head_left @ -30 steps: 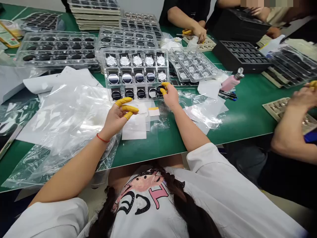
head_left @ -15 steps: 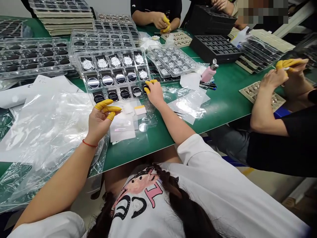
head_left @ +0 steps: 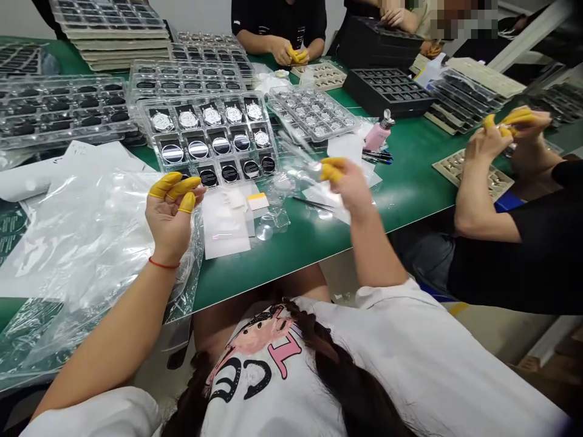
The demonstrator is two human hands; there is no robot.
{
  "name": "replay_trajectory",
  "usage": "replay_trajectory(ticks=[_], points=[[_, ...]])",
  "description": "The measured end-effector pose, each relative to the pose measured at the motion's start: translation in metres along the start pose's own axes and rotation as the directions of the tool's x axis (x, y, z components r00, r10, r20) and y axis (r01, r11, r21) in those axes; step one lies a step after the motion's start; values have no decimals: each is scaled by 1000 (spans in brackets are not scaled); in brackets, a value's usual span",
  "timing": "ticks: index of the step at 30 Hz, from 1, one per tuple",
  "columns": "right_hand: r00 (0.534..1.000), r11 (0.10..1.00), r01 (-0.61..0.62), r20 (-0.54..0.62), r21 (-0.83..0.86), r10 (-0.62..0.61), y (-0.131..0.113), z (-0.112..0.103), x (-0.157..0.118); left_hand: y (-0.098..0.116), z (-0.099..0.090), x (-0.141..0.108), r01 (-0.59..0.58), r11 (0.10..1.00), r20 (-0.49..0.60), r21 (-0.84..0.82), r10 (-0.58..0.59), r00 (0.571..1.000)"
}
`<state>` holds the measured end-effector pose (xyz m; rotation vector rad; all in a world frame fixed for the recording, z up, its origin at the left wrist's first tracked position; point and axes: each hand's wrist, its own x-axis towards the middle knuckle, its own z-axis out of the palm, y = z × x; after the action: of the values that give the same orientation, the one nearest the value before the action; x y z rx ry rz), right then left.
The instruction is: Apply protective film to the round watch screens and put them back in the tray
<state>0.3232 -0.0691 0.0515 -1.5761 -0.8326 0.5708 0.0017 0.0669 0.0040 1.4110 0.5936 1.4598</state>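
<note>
Left hand (head_left: pixel 172 221) raised, fingers (head_left: pixel 164 185) in yellow cots spread wide, holding nothing, near the clear tray of round silver-faced discs (head_left: pixel 207 136). Right hand (head_left: pixel 350 188) blurred above the green bench (head_left: pixel 410 182), fingertips (head_left: pixel 331 171) drawn narrow; anything held cannot be told.

You wear yellow finger cots (head_left: pixel 166 185) on your left grip (head_left: pixel 169 218) and right grip (head_left: pixel 348 185), a thin red cord (head_left: pixel 161 264) just below the left grip, and a white short-sleeved T-shirt (head_left: pixel 410 358) printed with a pink-and-black cartoon (head_left: pixel 255 358), two dark braids (head_left: pixel 346 388) lying over it.
</note>
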Motion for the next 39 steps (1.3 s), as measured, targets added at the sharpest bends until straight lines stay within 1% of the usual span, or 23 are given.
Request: replay_trajectory(ticks=[2,4,5,6,8,11,13,15,16,18,19,20,21,22,23,24,26,27,28,29,30,34,39], points=[[982,978,-18,-188,-209,-22,11,-56,29,0,-1,2,51,997,-36,59,-49,998],[938,900,-145,-346,-411,-7,30,-100,48,-2,-2,5,119,986,-61,117,-112,992],[920,827,-234,-390,-511,20,41,-115,53,-4,-3,6,151,979,-66,139,-143,988],[911,746,-311,-410,-590,55,53,-127,55,-5,-3,7,177,972,-69,156,-168,983],[904,648,-367,-419,-668,80,73,-139,55,-9,-4,8,211,961,-67,180,-202,977],[902,456,-396,-432,-797,29,88,-137,51,-15,-5,9,242,941,-28,236,-242,970],[890,341,-412,-453,-845,-46,86,-129,52,-17,-6,8,257,913,42,318,-284,958],[884,322,-395,-452,-860,-122,75,-115,52,-18,-7,6,249,872,132,421,-331,934],[896,341,-345,-415,-874,-157,67,-105,51,-18,-7,5,224,851,180,475,-344,922],[941,409,-131,-244,-903,-235,50,-75,42,-17,-8,3,126,803,279,583,-344,897],[957,450,37,-97,-892,-272,41,-55,34,-17,-8,2,67,778,323,625,-336,885],[953,490,206,61,-847,-297,33,-32,23,-18,-8,2,17,755,354,655,-327,876],[921,511,369,233,-776,-312,27,-8,10,-20,-9,2,-12,743,371,669,-319,872],[851,510,525,423,-682,-311,21,17,-5,-22,-10,2,-15,746,365,666,-309,878],[753,484,650,586,-586,-300,18,42,-21,-25,-11,3,6,764,342,645,-296,892],[645,447,744,711,-497,-281,15,64,-37,-29,-13,5,33,793,311,608,-276,910],[470,393,851,840,-349,-272,15,100,-66,-37,-16,8,95,838,225,537,-251,941],[413,370,878,871,-304,-265,17,113,-76,-40,-18,10,118,848,194,517,-250,949],[382,350,893,887,-282,-258,19,122,-84,-42,-20,11,142,848,166,510,-259,951],[370,334,900,896,-281,-246,22,128,-89,-44,-21,13,163,846,152,508,-274,950],[375,320,901,898,-294,-229,26,131,-92,-44,-22,14,180,842,147,509,-291,945],[417,271,892,890,-362,-182,36,130,-91,-40,-22,15,189,832,146,522,-305,941],[466,224,881,843,-416,-269,45,121,-98,-34,-19,14,196,827,125,526,-304,945]])
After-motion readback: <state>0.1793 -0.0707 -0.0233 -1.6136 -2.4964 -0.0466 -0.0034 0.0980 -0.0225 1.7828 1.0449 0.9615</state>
